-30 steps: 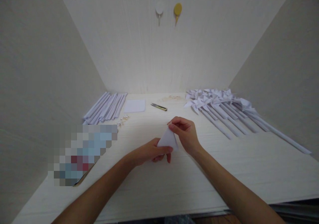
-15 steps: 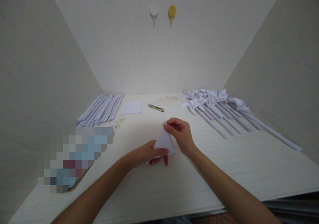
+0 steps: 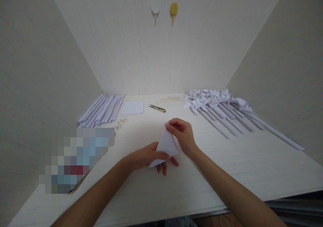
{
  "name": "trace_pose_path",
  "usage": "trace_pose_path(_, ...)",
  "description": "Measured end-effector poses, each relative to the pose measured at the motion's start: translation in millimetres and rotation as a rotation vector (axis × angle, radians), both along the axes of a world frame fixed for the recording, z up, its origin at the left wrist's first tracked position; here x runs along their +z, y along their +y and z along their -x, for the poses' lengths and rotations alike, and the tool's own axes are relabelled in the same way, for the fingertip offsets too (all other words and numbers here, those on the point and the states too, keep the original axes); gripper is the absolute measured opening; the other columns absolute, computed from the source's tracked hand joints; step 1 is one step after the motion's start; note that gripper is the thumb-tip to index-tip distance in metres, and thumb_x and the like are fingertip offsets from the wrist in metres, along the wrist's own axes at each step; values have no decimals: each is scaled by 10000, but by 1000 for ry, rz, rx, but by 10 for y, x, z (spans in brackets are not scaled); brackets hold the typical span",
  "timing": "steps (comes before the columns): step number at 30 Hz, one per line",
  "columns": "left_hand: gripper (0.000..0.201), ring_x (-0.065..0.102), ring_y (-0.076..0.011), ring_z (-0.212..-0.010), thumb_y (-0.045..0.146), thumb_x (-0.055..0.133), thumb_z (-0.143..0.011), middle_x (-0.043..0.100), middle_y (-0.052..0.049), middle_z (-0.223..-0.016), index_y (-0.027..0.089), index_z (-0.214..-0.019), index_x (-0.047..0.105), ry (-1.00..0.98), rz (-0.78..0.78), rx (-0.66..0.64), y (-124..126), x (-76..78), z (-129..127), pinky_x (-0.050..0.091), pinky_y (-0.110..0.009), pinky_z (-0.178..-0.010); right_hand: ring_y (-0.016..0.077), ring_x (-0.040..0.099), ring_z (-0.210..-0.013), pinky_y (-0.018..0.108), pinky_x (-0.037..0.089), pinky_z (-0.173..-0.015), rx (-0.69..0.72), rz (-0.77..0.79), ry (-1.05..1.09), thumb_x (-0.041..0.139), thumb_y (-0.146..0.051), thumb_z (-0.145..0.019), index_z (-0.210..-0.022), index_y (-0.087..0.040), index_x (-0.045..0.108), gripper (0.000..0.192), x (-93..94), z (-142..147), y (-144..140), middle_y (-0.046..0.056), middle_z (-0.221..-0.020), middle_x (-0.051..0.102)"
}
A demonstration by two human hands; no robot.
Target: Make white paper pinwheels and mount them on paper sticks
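Between my hands is a folded sheet of white paper point(image 3: 165, 144), raised to a point at the top and spreading out below. My left hand point(image 3: 151, 154) holds its lower part, thumb across the front and fingers underneath, some of them spread. With thumb and index finger, my right hand point(image 3: 181, 133) pinches the upper tip. A tiny tan bit shows at that tip, too small to name. Beyond the hands lie thread snips point(image 3: 157, 108) and a flat stack of white paper squares point(image 3: 132, 108).
Rolled paper tubes point(image 3: 103, 109) lie at the back left, short white-tipped sticks point(image 3: 121, 122) beside them. Several paper pinwheels point(image 3: 202, 102) on paper sticks fill the back right. A blurred-out object point(image 3: 83, 156) lies left. Two hooks, white point(image 3: 155, 9) and yellow point(image 3: 174, 9), hang on the wall.
My left fingers have moved down and spread out under the paper, and more of its lower corner shows. My right hand keeps its pinch at the tip.
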State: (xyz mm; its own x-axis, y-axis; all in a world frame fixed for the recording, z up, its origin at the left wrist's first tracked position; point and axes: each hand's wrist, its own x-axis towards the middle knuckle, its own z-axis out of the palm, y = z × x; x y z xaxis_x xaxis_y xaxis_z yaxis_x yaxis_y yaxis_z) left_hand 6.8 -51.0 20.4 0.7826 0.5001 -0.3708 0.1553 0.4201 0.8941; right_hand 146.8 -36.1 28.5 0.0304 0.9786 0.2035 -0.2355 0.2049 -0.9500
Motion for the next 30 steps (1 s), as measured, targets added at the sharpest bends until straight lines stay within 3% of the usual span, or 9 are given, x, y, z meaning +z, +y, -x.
trace_pose_path(6,305,582,-103,-547,169,544,-644,644,-111,-935,98,-940,560,-24,12,-10,26,-40,13,377,-203,-439,86,443,-499,228,354,-471,4,-8,-2,662,-243,-572,-564,-187,569,108,9,6,-7,-40,-532,535)
trace_pose_path(9,263,515,-70,-471,175,527,-659,637,-43,-720,97,-901,595,-13,-36,-13,23,-27,21,295,-179,-384,84,444,-499,227,355,-474,3,-14,-8,659,-240,-581,-567,-184,573,103,5,7,-8,-39,-533,534)
trace_pose_path(13,235,369,-45,-402,229,521,-688,452,51,-459,93,-859,607,54,-109,-11,7,27,17,221,-177,-376,95,473,-534,236,377,-499,11,-65,-21,650,-239,-610,-591,-193,589,78,4,-13,-15,-27,-586,564)
trace_pose_path(17,220,323,-47,-427,312,529,-706,400,68,-498,120,-811,559,146,-337,132,16,42,-19,251,-189,-418,118,521,-641,261,410,-582,22,-228,-44,631,-214,-649,-624,-218,616,29,19,-40,-32,-10,-667,592)
trace_pose_path(21,183,434,-94,-595,328,485,-740,496,17,-659,147,-752,510,230,-667,283,61,12,-42,352,-227,-569,138,534,-710,289,421,-636,13,-319,-78,616,-208,-670,-657,-239,635,39,31,-41,-44,2,-703,599)
trace_pose_path(23,182,456,-121,-678,333,473,-750,524,0,-720,154,-758,506,252,-756,316,76,12,-42,366,-245,-631,140,532,-717,294,422,-643,19,-330,-91,613,-203,-673,-668,-244,640,49,30,-37,-44,4,-709,598)
trace_pose_path(26,222,446,-119,-644,367,477,-743,520,5,-688,152,-776,517,284,-747,311,71,38,-39,359,-239,-593,137,529,-716,289,422,-640,27,-331,-92,613,-190,-673,-668,-241,641,59,24,-34,-41,4,-708,592)
trace_pose_path(30,304,375,-81,-467,419,444,-746,428,41,-513,131,-743,540,300,-614,242,35,73,-46,300,-215,-465,126,529,-682,270,422,-606,26,-290,-61,618,-180,-661,-635,-229,629,58,24,-32,-35,-2,-683,579)
